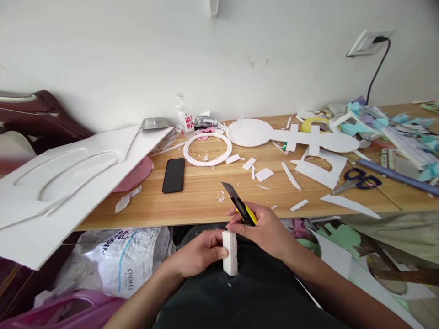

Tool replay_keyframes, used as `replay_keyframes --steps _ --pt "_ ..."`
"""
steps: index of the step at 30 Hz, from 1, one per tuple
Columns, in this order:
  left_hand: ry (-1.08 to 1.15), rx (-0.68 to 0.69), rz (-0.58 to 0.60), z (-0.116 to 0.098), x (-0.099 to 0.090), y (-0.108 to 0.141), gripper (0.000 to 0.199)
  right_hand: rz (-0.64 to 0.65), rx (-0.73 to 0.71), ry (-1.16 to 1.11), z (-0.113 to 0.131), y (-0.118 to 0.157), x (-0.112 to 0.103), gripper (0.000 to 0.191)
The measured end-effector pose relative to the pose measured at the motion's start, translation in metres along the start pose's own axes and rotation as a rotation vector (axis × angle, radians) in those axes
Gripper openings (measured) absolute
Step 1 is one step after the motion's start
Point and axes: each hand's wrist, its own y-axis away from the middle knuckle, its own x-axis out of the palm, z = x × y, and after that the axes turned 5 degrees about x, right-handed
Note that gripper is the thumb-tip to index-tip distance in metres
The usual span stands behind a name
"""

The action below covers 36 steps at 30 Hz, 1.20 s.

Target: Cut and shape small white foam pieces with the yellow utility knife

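My left hand (202,251) pinches a small white foam block (230,258) upright over my lap, its thumb pressed on the near face. A yellow and black utility knife (242,205) is gripped in my right hand (265,226), its blade out and pointing up to the left, away from the block. The fingertips of my right hand are at the top end of the block. Small white crumbs and cut foam pieces (265,174) lie on the wooden table (202,205) just beyond my hands.
Left of centre are a black phone (173,176), a white foam ring (208,162) and a plastic bottle (185,116). A large white foam board (78,183) overhangs the table edge. Scissors (358,179) and a foam cutout with round ends (252,132) lie to the right.
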Motion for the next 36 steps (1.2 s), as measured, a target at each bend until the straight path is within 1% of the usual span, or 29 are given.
replay_keyframes --steps 2,4,5,6,7,9,11,13,16,18,20,21,22,24,25,26,27,29,31,33,34,36 --pt "-0.028 -0.002 -0.012 0.0 0.0 0.001 0.041 -0.087 -0.032 0.06 0.001 0.0 -0.002 0.023" --pt "-0.051 0.018 -0.031 0.0 0.001 0.003 0.042 -0.21 -0.082 0.105 0.001 -0.002 -0.006 0.021" --pt "-0.064 0.035 -0.044 -0.001 0.002 0.005 0.043 -0.253 -0.1 0.112 0.0 -0.002 -0.008 0.021" --pt "-0.084 0.055 -0.061 -0.001 0.003 0.007 0.042 -0.264 -0.106 0.103 0.0 -0.002 -0.01 0.022" --pt "-0.112 0.071 -0.079 -0.002 0.005 0.009 0.041 -0.236 -0.1 0.078 0.0 -0.001 -0.013 0.024" --pt "-0.181 0.079 -0.099 -0.003 0.007 0.012 0.035 -0.09 -0.061 0.0 0.002 0.002 -0.015 0.031" --pt "-0.226 0.062 -0.085 -0.005 0.009 0.013 0.029 0.069 -0.025 -0.066 0.005 0.007 -0.015 0.037" --pt "-0.232 0.055 -0.058 -0.005 0.009 0.012 0.026 0.17 -0.023 -0.07 0.009 0.01 -0.012 0.038" --pt "-0.214 0.079 -0.046 -0.003 0.006 0.01 0.024 0.233 -0.08 0.053 0.012 0.012 -0.008 0.032" --pt "-0.184 0.089 -0.047 -0.001 0.005 0.009 0.024 0.217 -0.118 0.15 0.011 0.013 -0.005 0.033" --pt "-0.159 0.086 -0.059 0.001 0.004 0.01 0.026 0.168 -0.138 0.191 0.008 0.015 -0.001 0.032" --pt "-0.155 0.082 -0.065 0.001 0.004 0.01 0.028 0.119 -0.147 0.183 0.007 0.016 0.0 0.029" --pt "-0.154 0.081 -0.072 0.0 0.004 0.01 0.03 0.048 -0.159 0.157 0.006 0.017 0.001 0.025" --pt "-0.148 0.087 -0.082 -0.002 0.004 0.011 0.034 -0.156 -0.179 0.07 0.007 0.019 0.003 0.021" --pt "-0.139 0.089 -0.081 -0.002 0.004 0.01 0.035 -0.263 -0.182 0.021 0.008 0.019 0.003 0.021" --pt "-0.126 0.087 -0.08 -0.002 0.004 0.01 0.036 -0.34 -0.177 -0.022 0.009 0.02 0.003 0.022" --pt "-0.103 0.082 -0.081 -0.001 0.003 0.01 0.036 -0.382 -0.169 -0.058 0.009 0.02 0.003 0.024" --pt "0.015 0.068 -0.098 0.005 0.001 0.009 0.036 -0.38 -0.149 -0.105 0.007 0.021 0.004 0.026" --pt "0.236 0.08 -0.157 0.013 -0.001 0.007 0.036 -0.322 -0.136 -0.133 0.0 0.022 0.007 0.027" --pt "0.462 0.107 -0.24 0.021 -0.003 0.005 0.034 -0.254 -0.131 -0.101 -0.008 0.023 0.012 0.028" --pt "0.538 0.123 -0.28 0.024 -0.004 0.004 0.034 -0.21 -0.139 -0.041 -0.012 0.023 0.013 0.028" --pt "0.603 0.147 -0.332 0.028 -0.005 0.002 0.032 -0.095 -0.18 0.123 -0.019 0.022 0.015 0.031"
